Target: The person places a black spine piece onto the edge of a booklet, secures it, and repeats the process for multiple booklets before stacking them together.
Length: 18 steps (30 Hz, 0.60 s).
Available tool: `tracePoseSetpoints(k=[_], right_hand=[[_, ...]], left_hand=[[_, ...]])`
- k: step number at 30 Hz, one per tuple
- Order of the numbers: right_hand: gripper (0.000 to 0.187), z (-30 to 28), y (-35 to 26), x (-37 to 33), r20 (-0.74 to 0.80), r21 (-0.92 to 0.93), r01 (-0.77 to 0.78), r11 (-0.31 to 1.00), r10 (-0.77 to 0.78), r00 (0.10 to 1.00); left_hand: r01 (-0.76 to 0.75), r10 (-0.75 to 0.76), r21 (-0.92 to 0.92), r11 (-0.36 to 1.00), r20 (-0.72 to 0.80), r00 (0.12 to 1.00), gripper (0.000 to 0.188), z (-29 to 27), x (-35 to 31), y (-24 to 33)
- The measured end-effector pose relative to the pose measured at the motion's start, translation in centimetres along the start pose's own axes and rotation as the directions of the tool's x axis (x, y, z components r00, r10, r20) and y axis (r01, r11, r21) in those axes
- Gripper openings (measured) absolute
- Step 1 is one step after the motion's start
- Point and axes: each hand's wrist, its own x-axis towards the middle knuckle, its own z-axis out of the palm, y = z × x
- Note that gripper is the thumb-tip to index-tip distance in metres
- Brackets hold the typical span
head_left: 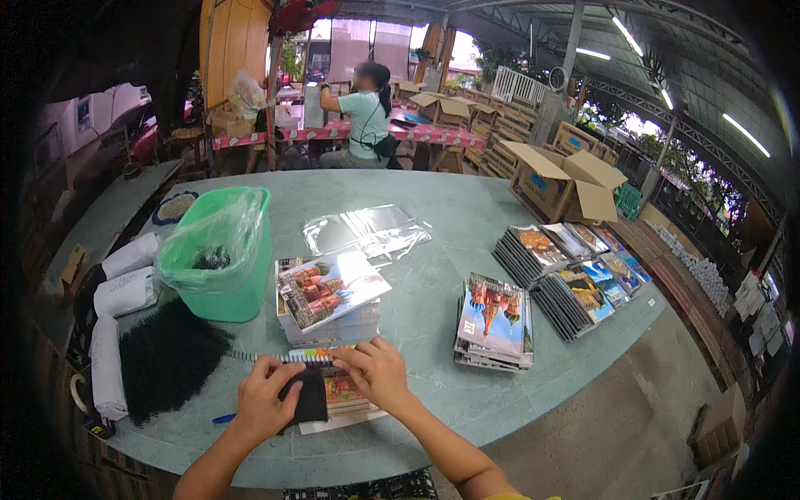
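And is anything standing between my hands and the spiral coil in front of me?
Nothing visible does: the left hand and right hand are both right at the coil. A black piece lies on its near side, covering part of the booklets.

Cannot see the palm of the left hand [267, 400] or the right hand [375, 375], nor the forearms [218, 462] past the lower edge. Cannot see the covered part of the stack [348, 392] beneath the hands and the black piece [313, 397]. Cannot identify the small blue thing [223, 419] just left of the left hand. Cannot see the bottom of the cardboard box [540, 190], beyond the hands to the right. Cannot make out details of the person [367, 125], blurred about the head, well ahead of the hands.
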Motion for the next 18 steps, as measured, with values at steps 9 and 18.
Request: tracePoseSetpoints(k=[9, 18], right_hand=[[0.022, -1.9, 0.9, -0.5, 0.048, 0.250, -0.058, 0.966, 0.047, 0.998], [0.020, -0.3, 3.2, -2.1, 0.311, 0.784, -0.470, 0.406, 0.398, 0.863]], left_hand=[[-0.078, 0.077, 0.067, 0.995, 0.013, 0.997, 0.023, 0.9, 0.6, 1.4], [-0.085, 0.085, 0.058, 0.995, -0.009, 0.996, 0.024, 1.1, 2.2, 2.1]])
